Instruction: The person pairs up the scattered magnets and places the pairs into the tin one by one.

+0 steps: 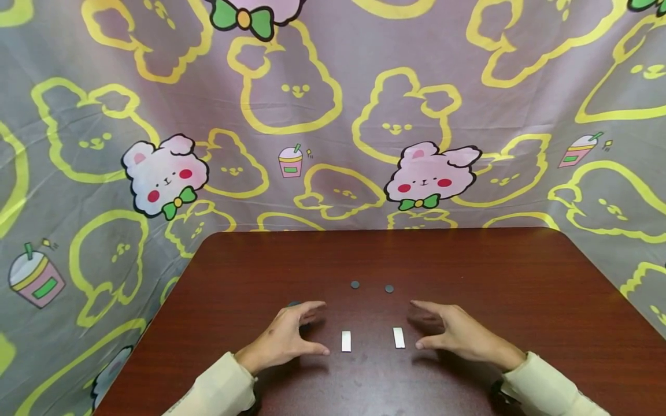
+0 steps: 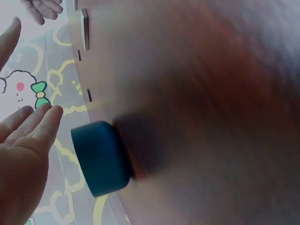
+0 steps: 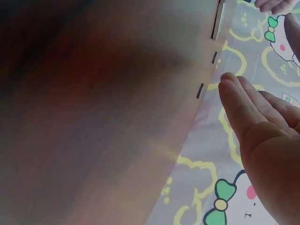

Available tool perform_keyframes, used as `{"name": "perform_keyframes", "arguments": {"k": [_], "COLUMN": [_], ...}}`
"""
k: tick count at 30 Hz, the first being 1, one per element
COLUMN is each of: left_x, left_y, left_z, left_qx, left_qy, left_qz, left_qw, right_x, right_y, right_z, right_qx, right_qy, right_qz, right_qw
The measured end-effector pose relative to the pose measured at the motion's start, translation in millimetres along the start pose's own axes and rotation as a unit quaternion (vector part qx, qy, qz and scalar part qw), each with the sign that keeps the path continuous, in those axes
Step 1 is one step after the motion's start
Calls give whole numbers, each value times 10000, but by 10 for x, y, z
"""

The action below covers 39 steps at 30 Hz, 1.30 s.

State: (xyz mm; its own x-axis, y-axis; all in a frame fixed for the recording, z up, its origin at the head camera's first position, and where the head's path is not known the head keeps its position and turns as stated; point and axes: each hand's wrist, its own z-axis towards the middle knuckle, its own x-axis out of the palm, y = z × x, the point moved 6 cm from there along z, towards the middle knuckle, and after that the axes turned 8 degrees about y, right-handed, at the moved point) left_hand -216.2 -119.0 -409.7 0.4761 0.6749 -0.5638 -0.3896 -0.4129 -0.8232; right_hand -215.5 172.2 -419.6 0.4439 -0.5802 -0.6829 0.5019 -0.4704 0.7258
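My left hand [image 1: 283, 335] hovers over the table, fingers extended and thumb apart, with nothing held. My right hand [image 1: 460, 335] mirrors it on the other side, also holding nothing. Between them lie two small white rectangular pieces, the left one [image 1: 346, 341] nearer my left thumb and the right one [image 1: 399, 338] beside my right thumb. Farther back are two small dark flat discs, one on the left [image 1: 355, 285] and one on the right [image 1: 389, 289]. A short dark teal cylinder [image 2: 101, 158] stands by my left hand, mostly hidden behind it in the head view.
The brown tabletop [image 1: 494, 266] has rounded far corners. A grey cloth [image 1: 343, 167] printed with yellow outlines and white cartoon rabbits hangs behind the table and along both sides.
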Motion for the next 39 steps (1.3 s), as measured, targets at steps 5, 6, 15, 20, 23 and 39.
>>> {"name": "perform_keyframes", "arguments": {"k": [5,6,15,20,23,39], "left_x": [66,80,139,211,264,422], "left_y": [16,43,125,115,106,235], "left_z": [25,30,102,179,215,279], "left_qx": [-97,-83,-131,0,144,241], "left_qy": [111,138,234,263,207,21], "left_qz": [-140,-146,-94,-126,-93,231], "left_qw": [9998,9998,9996,9996,9996,9994], "right_x": [50,55,102,142,153,237], "right_y": [-15,-17,-62,-67,-72,-113], "right_z": [22,26,87,112,124,219], "right_qx": [52,84,183,102,5,-445], "right_qy": [176,199,206,121,26,-507], "right_qz": [635,756,1173,839,541,-514], "right_qw": [9978,9969,9927,9964,9985,9964]}}
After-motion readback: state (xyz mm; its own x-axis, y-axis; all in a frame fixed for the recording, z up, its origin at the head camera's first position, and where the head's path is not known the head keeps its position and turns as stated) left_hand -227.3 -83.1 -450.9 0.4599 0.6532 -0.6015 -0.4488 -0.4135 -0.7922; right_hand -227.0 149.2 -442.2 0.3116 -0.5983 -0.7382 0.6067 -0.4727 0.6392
